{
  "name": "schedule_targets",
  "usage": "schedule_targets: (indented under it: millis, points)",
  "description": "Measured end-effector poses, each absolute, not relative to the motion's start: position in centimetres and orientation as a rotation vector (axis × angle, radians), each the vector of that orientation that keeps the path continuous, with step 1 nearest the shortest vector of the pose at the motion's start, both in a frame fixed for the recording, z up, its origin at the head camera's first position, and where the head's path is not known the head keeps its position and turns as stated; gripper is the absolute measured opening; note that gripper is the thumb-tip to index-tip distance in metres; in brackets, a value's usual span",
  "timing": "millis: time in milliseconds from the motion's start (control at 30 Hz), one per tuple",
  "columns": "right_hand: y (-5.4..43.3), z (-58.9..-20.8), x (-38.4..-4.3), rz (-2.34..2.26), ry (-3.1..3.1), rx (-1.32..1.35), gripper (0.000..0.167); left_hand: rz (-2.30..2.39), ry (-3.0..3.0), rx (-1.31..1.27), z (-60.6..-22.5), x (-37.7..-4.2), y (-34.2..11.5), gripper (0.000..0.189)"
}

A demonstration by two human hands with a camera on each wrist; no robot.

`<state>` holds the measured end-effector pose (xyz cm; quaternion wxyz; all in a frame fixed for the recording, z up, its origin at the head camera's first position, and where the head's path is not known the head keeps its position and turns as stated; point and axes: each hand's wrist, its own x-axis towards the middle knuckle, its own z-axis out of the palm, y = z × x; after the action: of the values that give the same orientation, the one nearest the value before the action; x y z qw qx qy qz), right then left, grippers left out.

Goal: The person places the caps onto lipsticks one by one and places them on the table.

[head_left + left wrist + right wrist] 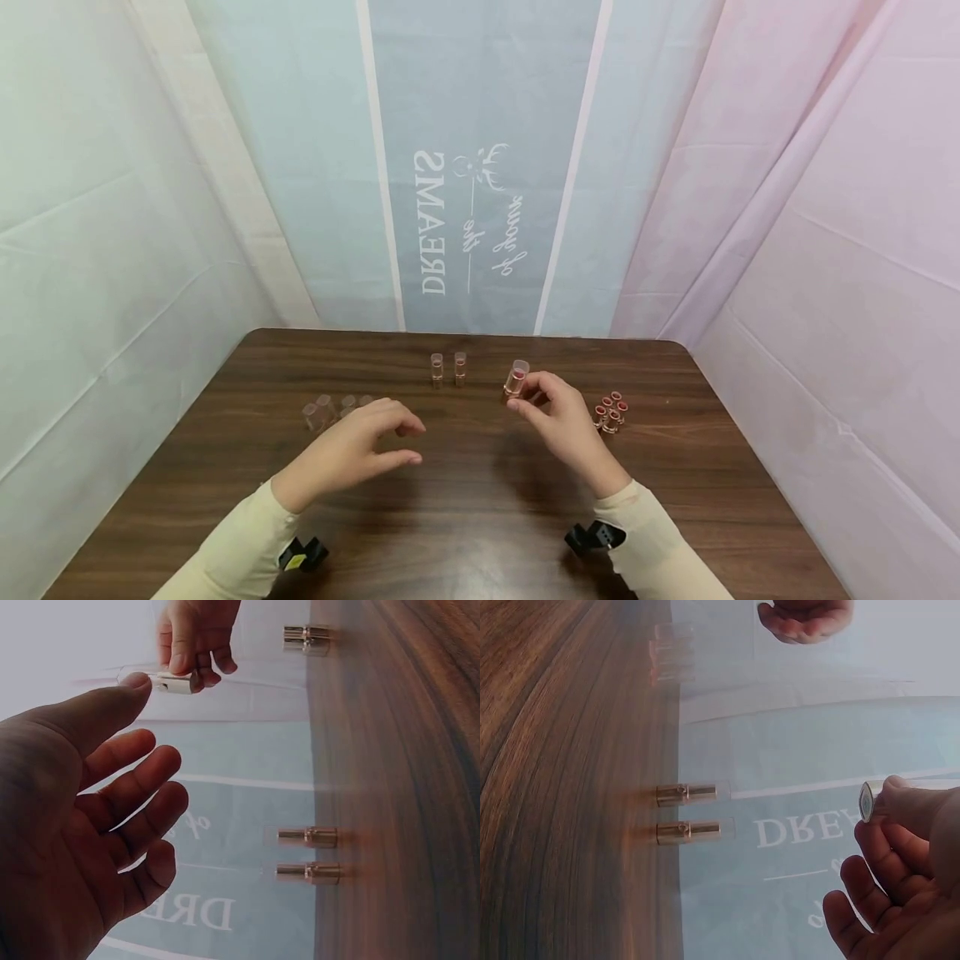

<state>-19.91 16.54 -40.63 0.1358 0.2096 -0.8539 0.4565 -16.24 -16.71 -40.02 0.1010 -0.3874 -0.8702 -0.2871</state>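
In the head view my right hand pinches a lipstick between thumb and fingers, above the table. A clear cap sits over its upper end, and a reddish tip shows inside. My left hand hovers to the left with bent, spread fingers and nothing between them. Near its back lie several clear caps, partly hidden by the hand. The left wrist view shows the left palm and the held lipstick beyond the thumb. From the right wrist view, the round base of that lipstick is visible.
Two capped lipsticks stand upright side by side near the table's far edge. A cluster of several uncapped lipsticks stands to the right, beyond my right hand. Fabric curtains rise behind the dark wooden table.
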Motion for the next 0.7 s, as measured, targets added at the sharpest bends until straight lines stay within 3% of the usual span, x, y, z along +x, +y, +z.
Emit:
schedule_targets:
  millis: [367,700]
  points:
    - [19.0,-40.5,-21.7,1.267,-2.542,0.521,0.016,-0.854,-2.605,-1.133,-40.1,-16.3,-17.2,0.027]
    - [17.6,-41.7,-27.9,1.328,-2.595,0.446,0.018,-1.038,-2.615,-1.127,-40.7,-16.5,-17.7,0.026]
